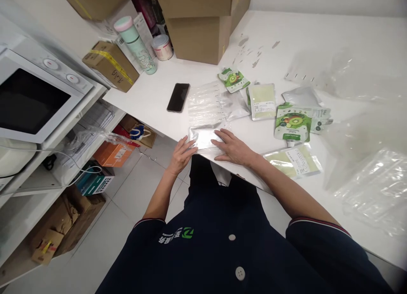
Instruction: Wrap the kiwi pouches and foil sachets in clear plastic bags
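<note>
A shiny silver foil pouch (202, 136) lies near the table's front edge on a sheet of clear plastic air-cushion wrap (205, 101). At its near left corner, my left hand (182, 155) is closed, with bent fingers gripping the edge. My right hand (234, 148) rests on the pouch's right side, fingers spread and mostly flat. Beyond my right hand lie a green kiwi-print pouch (233, 79), a pale green labelled pouch (262, 101) and a spouted kiwi-print pouch (292, 122). Another pale green pouch (295, 160) lies beside my right forearm.
A black phone (178, 98) lies left of the wrap. Behind it stand a mint flask (136, 46), a round tin (162, 47) and cardboard boxes (199, 37). Clear plastic packaging (375, 188) covers the table's right side. A microwave (34, 90) sits on shelving at left.
</note>
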Tool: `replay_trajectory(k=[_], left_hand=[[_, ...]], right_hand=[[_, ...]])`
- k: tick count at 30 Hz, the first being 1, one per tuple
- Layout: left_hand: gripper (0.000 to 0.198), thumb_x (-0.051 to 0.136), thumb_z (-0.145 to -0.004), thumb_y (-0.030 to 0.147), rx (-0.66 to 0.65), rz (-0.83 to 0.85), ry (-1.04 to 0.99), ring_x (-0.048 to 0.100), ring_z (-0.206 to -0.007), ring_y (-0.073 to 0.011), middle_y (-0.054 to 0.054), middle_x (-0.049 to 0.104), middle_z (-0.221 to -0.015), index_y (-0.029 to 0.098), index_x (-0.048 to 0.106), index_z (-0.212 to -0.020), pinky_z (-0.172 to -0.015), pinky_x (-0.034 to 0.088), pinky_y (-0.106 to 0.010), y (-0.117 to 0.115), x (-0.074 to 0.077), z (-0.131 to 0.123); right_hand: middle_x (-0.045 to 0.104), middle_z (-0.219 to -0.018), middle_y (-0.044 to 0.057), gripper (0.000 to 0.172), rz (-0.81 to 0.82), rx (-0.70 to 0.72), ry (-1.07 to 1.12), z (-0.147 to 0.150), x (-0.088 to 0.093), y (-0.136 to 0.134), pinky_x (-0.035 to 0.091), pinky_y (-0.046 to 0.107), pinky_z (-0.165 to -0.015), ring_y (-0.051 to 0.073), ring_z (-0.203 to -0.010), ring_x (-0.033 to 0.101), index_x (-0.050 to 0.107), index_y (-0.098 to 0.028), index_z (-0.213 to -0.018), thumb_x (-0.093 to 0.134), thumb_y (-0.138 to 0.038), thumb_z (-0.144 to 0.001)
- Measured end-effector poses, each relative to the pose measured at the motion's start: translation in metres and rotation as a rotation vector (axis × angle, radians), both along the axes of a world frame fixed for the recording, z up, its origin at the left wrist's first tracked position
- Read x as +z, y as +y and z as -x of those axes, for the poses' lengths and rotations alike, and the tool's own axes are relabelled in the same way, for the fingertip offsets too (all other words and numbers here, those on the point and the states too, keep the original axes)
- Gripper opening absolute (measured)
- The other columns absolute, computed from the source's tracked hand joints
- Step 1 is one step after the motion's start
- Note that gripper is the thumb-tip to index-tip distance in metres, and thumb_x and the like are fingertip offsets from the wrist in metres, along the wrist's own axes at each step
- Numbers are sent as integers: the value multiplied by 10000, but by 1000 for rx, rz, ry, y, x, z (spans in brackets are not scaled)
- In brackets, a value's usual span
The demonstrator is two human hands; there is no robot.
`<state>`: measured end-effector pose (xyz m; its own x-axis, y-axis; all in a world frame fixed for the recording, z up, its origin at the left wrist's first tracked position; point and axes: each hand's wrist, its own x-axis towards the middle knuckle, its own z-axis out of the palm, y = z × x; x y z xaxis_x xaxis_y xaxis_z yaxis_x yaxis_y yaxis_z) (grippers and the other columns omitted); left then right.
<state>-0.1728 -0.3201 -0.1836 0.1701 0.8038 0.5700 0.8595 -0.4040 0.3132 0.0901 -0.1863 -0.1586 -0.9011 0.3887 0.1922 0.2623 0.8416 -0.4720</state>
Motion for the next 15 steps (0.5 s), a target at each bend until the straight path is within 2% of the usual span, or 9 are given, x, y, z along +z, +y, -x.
replay_trajectory(k=[2, 3, 6, 8, 10, 12, 15], left_hand=[[196, 521, -981, 254, -37, 2, -38, 553, -1316, -230, -82, 731, -1132, 239, 698, -1064, -1082, 463, -541, 2, 7, -1], [201, 507, -988, 260, -33, 2, -72, 590, -1276, -224, -77, 746, -1083, 229, 695, -1050, -1083, 466, -535, 3, 11, -3], [251, 456, -1009, 309, 11, 10, -207, 675, -1145, -203, -66, 759, -988, 208, 685, -1012, -1052, 508, -484, 0, 22, -11], [277, 445, -1011, 341, 80, -9, -295, 714, -1030, -182, -62, 757, -954, 203, 682, -971, -958, 563, -398, 0, 29, -18], [284, 468, -1001, 367, 201, -51, -364, 723, -853, -151, -50, 750, -881, 199, 680, -915, -801, 577, -298, 6, 34, -23], [284, 503, -984, 392, 334, -100, -441, 682, -719, -124, -31, 730, -806, 194, 679, -882, -688, 536, -245, 19, 39, -27], [294, 526, -965, 427, 460, -127, -592, 645, -724, -123, -26, 717, -823, 188, 686, -904, -693, 502, -238, 55, 42, -24]], right_hand=[[341, -1581, 173, 775, 45, 43, 4, -7, 2, 1, 288, 576, -1180, 371, -1476, 255, 518, -171, -1419, 702, -593, -795], [353, -1578, 160, 762, 82, 60, 12, -11, 3, 1, 295, 565, -1181, 355, -1472, 277, 508, -185, -1430, 716, -559, -800], [447, -1530, 100, 542, 230, 48, 72, -25, 10, 0, 364, 511, -1158, 279, -1425, 390, 533, -242, -1414, 621, -403, -904], [529, -1464, 71, 417, 322, 3, 134, -30, 16, -1, 406, 473, -1132, 242, -1378, 458, 593, -265, -1352, 532, -345, -948], [606, -1376, 53, 355, 398, -64, 204, -29, 23, 0, 421, 446, -1115, 227, -1326, 513, 646, -272, -1275, 485, -342, -966], [674, -1259, 41, 321, 463, -171, 267, -19, 28, 6, 448, 420, -1070, 227, -1228, 584, 676, -264, -1193, 464, -363, -973], [720, -1014, 31, 281, 523, -391, 327, 6, 28, 24, 501, 362, -904, 214, -959, 659, 685, -233, -1030, 475, -406, -957]])
